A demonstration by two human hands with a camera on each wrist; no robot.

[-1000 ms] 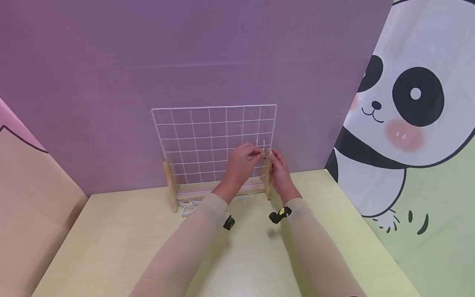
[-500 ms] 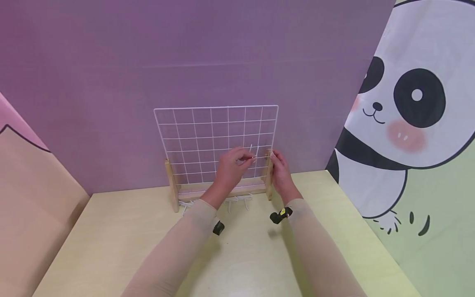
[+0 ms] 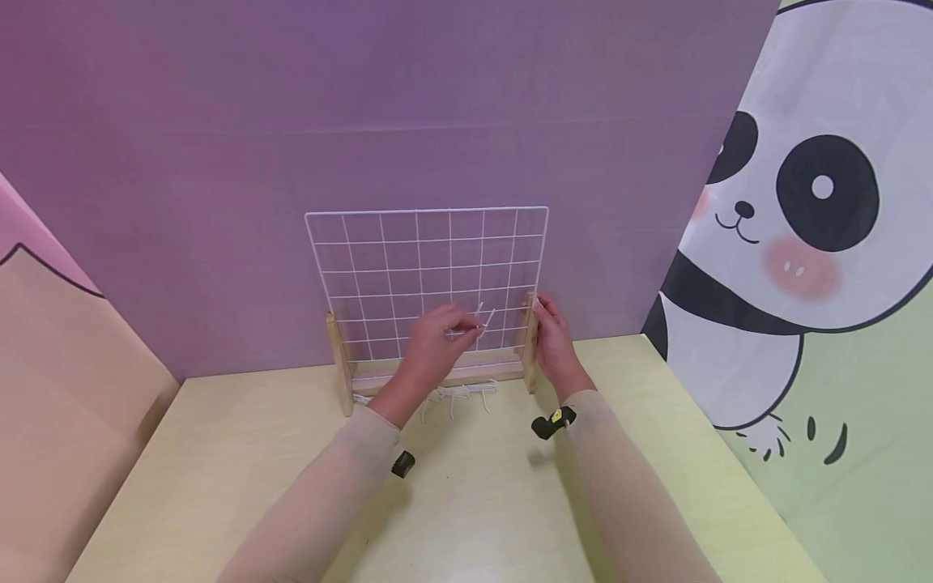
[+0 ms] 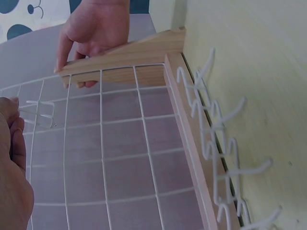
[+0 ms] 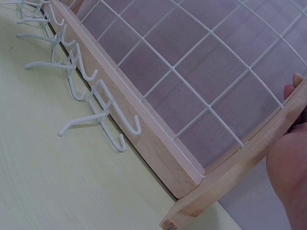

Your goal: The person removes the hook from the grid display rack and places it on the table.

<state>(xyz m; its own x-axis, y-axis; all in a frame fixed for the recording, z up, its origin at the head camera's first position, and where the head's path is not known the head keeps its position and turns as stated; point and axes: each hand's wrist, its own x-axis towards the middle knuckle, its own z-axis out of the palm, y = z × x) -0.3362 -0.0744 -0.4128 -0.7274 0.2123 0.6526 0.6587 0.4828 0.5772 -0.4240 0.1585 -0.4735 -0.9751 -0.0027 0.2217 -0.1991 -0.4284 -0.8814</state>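
My left hand [image 3: 430, 348] pinches a white wire hook [image 3: 487, 319] by its shank, in front of the lower right part of a white wire grid [image 3: 417, 240]. In the left wrist view, the bent prongs of this hook [image 4: 45, 115] point away from the fingers, overlapping the grid's wires. At the grid's right side, my right hand [image 3: 554, 344] grips the wooden upright [image 3: 530, 360] of the stand. Thumb and fingers lie on opposite sides of that wood, as the left wrist view shows. The grid stands upright in the wooden frame.
Several white wire hooks [image 5: 103, 115] lie in a row on the pale tabletop [image 3: 466, 502], along the stand's front bar [image 5: 158, 158]. The left wooden upright [image 3: 338, 364] holds the grid's other side. A purple backdrop [image 3: 408, 105] rises behind; a panda print [image 3: 824, 283] covers the right wall.
My left hand has moved left and down, away from the right upright, carrying the hook with it. The right hand keeps its grip on the wooden upright.
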